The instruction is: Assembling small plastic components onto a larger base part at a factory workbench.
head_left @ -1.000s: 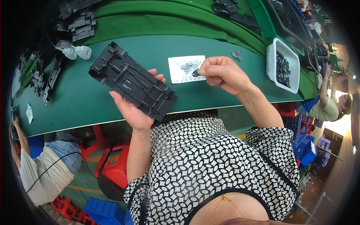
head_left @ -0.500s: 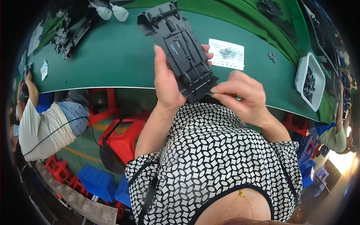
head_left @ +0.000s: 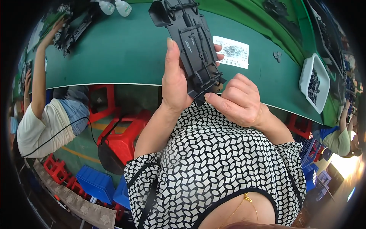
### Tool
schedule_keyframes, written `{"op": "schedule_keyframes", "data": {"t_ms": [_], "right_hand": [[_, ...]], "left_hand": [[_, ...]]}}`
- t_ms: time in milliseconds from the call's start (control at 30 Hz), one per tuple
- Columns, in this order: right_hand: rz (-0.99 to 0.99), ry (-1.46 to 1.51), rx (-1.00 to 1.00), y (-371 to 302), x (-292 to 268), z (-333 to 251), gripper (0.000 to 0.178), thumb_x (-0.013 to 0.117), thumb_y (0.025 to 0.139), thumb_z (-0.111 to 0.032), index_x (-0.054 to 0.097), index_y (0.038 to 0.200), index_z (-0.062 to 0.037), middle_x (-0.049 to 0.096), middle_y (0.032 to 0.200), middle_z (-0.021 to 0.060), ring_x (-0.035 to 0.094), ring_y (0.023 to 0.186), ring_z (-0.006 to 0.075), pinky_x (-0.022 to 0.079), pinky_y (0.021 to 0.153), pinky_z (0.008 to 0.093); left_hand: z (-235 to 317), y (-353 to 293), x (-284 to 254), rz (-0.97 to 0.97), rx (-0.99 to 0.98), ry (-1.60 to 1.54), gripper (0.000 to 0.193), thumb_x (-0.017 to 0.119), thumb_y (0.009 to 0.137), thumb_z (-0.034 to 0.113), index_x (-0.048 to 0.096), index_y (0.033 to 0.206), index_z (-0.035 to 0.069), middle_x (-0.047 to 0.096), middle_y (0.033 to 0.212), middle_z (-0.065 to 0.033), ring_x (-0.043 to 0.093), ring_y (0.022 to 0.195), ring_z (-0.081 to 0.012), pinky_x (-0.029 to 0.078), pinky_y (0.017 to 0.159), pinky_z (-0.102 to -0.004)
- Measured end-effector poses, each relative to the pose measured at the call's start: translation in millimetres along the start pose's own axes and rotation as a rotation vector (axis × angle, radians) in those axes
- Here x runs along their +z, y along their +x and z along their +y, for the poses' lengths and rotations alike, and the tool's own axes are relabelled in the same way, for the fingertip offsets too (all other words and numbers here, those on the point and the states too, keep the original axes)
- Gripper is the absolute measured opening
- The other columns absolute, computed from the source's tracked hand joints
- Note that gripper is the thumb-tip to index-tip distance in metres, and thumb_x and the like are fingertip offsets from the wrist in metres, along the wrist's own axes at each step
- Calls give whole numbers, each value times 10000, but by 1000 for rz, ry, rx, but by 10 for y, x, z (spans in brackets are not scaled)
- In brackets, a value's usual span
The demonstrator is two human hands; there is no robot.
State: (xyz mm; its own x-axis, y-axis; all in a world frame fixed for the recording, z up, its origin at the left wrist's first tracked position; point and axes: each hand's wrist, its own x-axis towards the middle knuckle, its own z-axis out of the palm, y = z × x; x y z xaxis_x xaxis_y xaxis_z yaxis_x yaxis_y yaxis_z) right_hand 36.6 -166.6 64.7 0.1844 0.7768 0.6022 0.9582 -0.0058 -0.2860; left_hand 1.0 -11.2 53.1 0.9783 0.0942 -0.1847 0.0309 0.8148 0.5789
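A long black moulded plastic chassis (head_left: pixel 195 47), like the underside of a toy vehicle, is held up tilted over the table's near edge. My left hand (head_left: pixel 174 82) is closed round it, thumb along its left side and fingertips showing past its right side. At the lower end of the chassis, my right hand (head_left: pixel 241 100) is closed with its fingers curled. One digit of that hand presses on the end by a small dark tab. Whether a separate small part sits under that fingertip is hidden.
A printed sheet (head_left: pixel 233 52) lies on the green table (head_left: pixel 126 49) behind the chassis. Farther right are small black pieces (head_left: pixel 277 57) and a white tray (head_left: pixel 323 97) of black parts. Two white bottles (head_left: pixel 122 8) stand far left. A co-worker's arm (head_left: pixel 39 72) reaches over black parts there.
The chassis and my left hand have shifted slightly right and up. My right hand has moved left from a pinch beside the lower end to press on it. The co-worker's arm has come up.
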Motion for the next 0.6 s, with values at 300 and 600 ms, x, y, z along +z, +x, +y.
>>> {"op": "schedule_keyframes", "data": {"t_ms": [300,600], "right_hand": [[-19,-17,-20,50,-38,-14,309,614,593,-87,638,895,-25,402,631,-15,428,563,133,311,495,269],[-16,-6,-11,43,-37,-1,304,622,590,-79,639,889,-24,400,623,-17,424,555,130,297,488,268]], "left_hand": [[39,-13,33,11,-5,92,728,222,926,609,521,1131,-21,592,1068,-126,573,952,-188,520,756,-304],[48,21,44,16,-13,92,708,230,929,602,526,1129,-10,592,1066,-121,567,963,-182,508,765,-303]]}}
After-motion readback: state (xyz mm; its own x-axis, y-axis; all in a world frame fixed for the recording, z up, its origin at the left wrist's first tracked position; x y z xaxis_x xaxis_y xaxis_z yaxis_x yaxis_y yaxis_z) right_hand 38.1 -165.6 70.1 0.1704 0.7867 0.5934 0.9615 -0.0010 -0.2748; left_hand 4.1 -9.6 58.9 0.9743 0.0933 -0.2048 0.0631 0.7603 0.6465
